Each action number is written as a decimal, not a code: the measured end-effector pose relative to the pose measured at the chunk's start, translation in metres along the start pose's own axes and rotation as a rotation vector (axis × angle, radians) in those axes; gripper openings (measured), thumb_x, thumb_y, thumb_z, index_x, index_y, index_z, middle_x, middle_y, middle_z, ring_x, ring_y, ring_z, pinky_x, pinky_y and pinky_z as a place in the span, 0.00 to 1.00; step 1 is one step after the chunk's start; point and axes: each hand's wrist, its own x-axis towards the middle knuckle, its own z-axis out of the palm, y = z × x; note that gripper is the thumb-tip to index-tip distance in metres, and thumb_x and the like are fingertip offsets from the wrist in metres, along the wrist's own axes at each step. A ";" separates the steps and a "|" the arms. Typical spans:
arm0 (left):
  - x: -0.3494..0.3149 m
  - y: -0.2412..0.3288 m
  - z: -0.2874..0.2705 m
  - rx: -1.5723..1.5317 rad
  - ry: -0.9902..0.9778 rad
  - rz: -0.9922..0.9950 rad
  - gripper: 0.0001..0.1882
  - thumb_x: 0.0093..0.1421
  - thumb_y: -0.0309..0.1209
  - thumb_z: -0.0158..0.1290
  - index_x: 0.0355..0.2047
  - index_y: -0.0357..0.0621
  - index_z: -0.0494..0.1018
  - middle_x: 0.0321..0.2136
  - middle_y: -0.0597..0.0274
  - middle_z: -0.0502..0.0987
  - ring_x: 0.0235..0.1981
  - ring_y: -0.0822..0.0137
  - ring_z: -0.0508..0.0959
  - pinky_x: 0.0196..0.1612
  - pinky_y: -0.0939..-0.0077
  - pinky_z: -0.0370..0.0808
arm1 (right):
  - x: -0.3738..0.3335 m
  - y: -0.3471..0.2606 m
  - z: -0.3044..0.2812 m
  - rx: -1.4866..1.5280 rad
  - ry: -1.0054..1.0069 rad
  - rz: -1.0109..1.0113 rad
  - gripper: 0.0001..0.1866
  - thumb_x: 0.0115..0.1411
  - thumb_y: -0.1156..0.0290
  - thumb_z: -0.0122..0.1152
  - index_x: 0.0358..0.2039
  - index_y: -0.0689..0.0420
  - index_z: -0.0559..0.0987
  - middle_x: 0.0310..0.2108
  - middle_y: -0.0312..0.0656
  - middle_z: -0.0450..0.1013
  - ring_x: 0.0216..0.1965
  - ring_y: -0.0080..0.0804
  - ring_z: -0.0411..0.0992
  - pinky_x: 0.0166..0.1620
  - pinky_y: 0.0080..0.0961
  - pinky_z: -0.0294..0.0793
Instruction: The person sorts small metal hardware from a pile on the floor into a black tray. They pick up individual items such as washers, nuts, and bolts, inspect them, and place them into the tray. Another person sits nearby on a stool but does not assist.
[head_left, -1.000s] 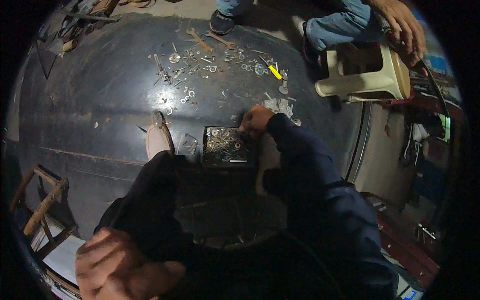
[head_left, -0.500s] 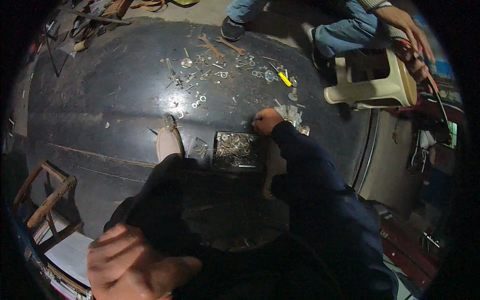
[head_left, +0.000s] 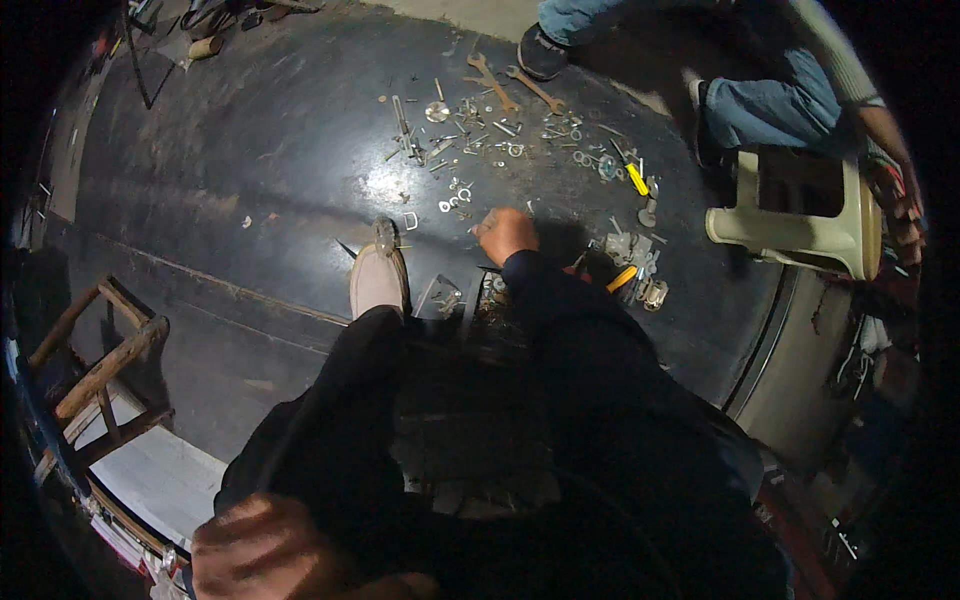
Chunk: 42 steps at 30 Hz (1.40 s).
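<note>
My right hand is low over the dark floor sheet, just beyond the black tray of small metal hardware. Its fingers are pinched together; a tiny pale spot shows at their tips, too small to name. The right sleeve hides most of the tray. Several washers and a small metal loop lie a little farther off, left of that hand. My left hand lies low by my left leg, its thumb apart from loosely bent fingers, and nothing shows in it. A clear bag of small parts lies beside the tray.
Wrenches, bolts and washers are scattered at the far side. A yellow-handled screwdriver and another yellow handle lie to the right. A person in jeans is by a cream stool. A wooden frame stands left.
My right hand has moved from the tray's far right corner to beyond it, toward the loose washers, and its sleeve now covers much of the tray. The view has shifted left.
</note>
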 end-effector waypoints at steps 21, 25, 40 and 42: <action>0.014 -0.007 0.002 -0.082 -0.001 -0.052 0.10 0.63 0.29 0.50 0.33 0.34 0.78 0.26 0.50 0.81 0.24 0.52 0.79 0.29 0.64 0.76 | 0.014 0.000 0.028 0.059 0.199 -0.113 0.08 0.51 0.69 0.65 0.30 0.57 0.78 0.31 0.53 0.77 0.36 0.55 0.75 0.41 0.45 0.74; 0.015 -0.014 0.004 -0.130 0.014 -0.003 0.10 0.62 0.28 0.50 0.31 0.32 0.78 0.27 0.48 0.81 0.25 0.51 0.80 0.29 0.61 0.76 | 0.012 -0.004 0.026 0.049 0.189 -0.111 0.07 0.51 0.70 0.64 0.30 0.59 0.77 0.30 0.53 0.76 0.34 0.56 0.75 0.40 0.48 0.73; 0.010 0.015 0.011 -0.065 0.001 0.033 0.10 0.64 0.29 0.49 0.32 0.34 0.75 0.27 0.49 0.80 0.22 0.52 0.77 0.28 0.61 0.73 | -0.009 0.017 -0.064 0.402 -0.559 0.059 0.09 0.50 0.68 0.64 0.26 0.62 0.82 0.20 0.42 0.76 0.24 0.32 0.77 0.27 0.30 0.74; 0.010 0.021 0.010 -0.051 -0.014 0.015 0.09 0.65 0.29 0.49 0.33 0.35 0.75 0.26 0.49 0.80 0.22 0.53 0.76 0.28 0.62 0.72 | -0.015 0.015 -0.083 0.573 -0.893 0.077 0.09 0.52 0.68 0.64 0.25 0.62 0.82 0.18 0.39 0.75 0.22 0.26 0.75 0.25 0.26 0.73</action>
